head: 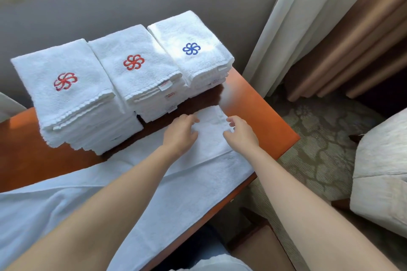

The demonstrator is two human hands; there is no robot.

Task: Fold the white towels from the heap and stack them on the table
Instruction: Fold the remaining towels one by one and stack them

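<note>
Three stacks (136, 77) of folded towels already sit far on the table (24, 152), and one more towel (176, 185) lies long, flat and white along the near side, its right end pinched by the right hand (241, 133), while I cannot tell if the left hand (179, 134) grips it.

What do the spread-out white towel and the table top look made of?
White towel spread flat: probably cotton terry, matt, with fine looped pile and soft creases. Orange-brown table top: seemingly wood or veneer under glossy varnish; light glares off it by the stacks of folded towels, but no grain shows clearly.
</note>
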